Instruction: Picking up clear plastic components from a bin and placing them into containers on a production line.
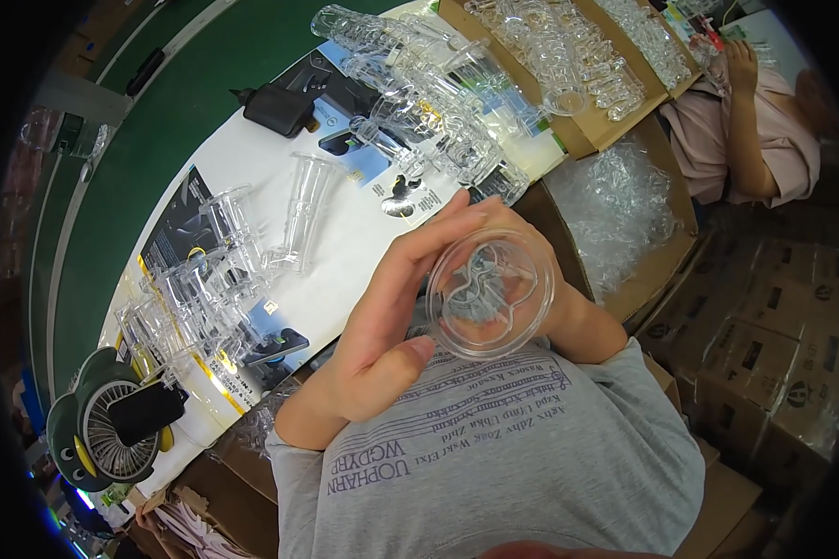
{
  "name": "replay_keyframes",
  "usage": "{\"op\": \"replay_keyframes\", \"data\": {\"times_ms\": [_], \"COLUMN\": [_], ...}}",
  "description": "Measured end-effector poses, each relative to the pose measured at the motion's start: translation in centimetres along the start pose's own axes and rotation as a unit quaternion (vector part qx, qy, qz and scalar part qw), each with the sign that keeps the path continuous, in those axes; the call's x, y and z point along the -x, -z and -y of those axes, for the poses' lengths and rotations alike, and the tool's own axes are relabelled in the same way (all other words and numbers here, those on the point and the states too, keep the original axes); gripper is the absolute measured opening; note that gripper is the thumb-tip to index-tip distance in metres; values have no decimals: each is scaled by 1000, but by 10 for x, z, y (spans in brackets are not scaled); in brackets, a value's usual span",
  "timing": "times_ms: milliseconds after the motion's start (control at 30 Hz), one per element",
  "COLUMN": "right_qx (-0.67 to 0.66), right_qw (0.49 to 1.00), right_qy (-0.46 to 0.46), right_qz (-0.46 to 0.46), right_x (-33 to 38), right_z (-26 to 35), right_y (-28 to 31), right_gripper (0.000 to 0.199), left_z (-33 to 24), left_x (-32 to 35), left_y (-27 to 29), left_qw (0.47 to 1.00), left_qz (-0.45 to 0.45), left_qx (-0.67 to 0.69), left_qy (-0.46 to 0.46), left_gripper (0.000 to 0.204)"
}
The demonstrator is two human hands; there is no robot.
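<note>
In front of my chest is a clear tubular vessel [490, 294], its wide round rim facing up toward me and curved shapes visible inside. My left hand [387, 317] curls round its left side, fingers reaching past the far side and thumb at the rim. Behind and to the right of the vessel, my right hand [543, 250] closes on it; most of those fingers are hidden or seen through the clear wall. To the left, similar clear vessels [200, 289] stand grouped on the table, and an angled one [306, 210] lies apart from them.
More clear pieces [438, 102] crowd the table's far end, near a black bottle-shaped object [280, 109]. Boxes of clear parts [569, 56] and a carton of clear plastic bags [615, 214] are at right. A small fan [112, 424] sits left; another person [746, 140] works far right.
</note>
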State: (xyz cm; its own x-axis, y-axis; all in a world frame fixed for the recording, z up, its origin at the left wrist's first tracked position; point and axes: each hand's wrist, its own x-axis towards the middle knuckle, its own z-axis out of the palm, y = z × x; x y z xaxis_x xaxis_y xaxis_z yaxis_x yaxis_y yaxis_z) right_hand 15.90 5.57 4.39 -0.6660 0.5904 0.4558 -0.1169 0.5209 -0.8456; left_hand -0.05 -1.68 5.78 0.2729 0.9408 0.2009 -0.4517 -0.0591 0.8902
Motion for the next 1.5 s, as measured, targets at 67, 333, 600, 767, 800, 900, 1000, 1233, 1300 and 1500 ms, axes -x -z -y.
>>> {"op": "replay_keyframes", "data": {"times_ms": [67, 333, 600, 767, 800, 900, 1000, 1233, 1300, 1500], "right_qx": [6, 5, 50, 3, 7, -3, -14, -18, -15, 23], "right_qw": [1000, 1000, 999, 999, 999, 1000, 1000, 999, 999, 1000], "right_qy": [-4, 4, 5, -30, -18, -14, -24, -38, -34, 0], "right_qz": [-1, 7, 14, 35, 30, 18, 14, 2, 2, -2], "right_x": [1, 2, 9, 7, 5, 5, 6, 7, 9, 9], "right_z": [0, -2, -10, -8, -8, -10, -10, -11, -12, -16], "right_y": [0, 0, -7, -5, -5, -5, -5, -7, -9, -11], "right_gripper": [50, 50, 45, 43, 43, 44, 44, 41, 43, 44], "left_z": [1, 4, 3, 1, 1, -1, 0, -3, -3, -4], "left_x": [-1, 1, 2, 5, 5, 5, 7, 6, 5, 4], "left_y": [3, 2, 7, 7, 7, 8, 5, 4, 6, 7], "left_qw": [1000, 1000, 1000, 1000, 999, 1000, 999, 998, 999, 999], "left_qz": [10, 3, 17, -4, -8, -3, -14, -31, -16, -7], "left_qx": [-11, -18, -5, 20, 36, 20, 27, 30, 29, 35], "left_qy": [-3, -11, -11, 6, 13, 9, 14, 35, 33, 30], "left_gripper": [78, 78, 77, 79, 80, 81, 80, 78, 78, 79]}}
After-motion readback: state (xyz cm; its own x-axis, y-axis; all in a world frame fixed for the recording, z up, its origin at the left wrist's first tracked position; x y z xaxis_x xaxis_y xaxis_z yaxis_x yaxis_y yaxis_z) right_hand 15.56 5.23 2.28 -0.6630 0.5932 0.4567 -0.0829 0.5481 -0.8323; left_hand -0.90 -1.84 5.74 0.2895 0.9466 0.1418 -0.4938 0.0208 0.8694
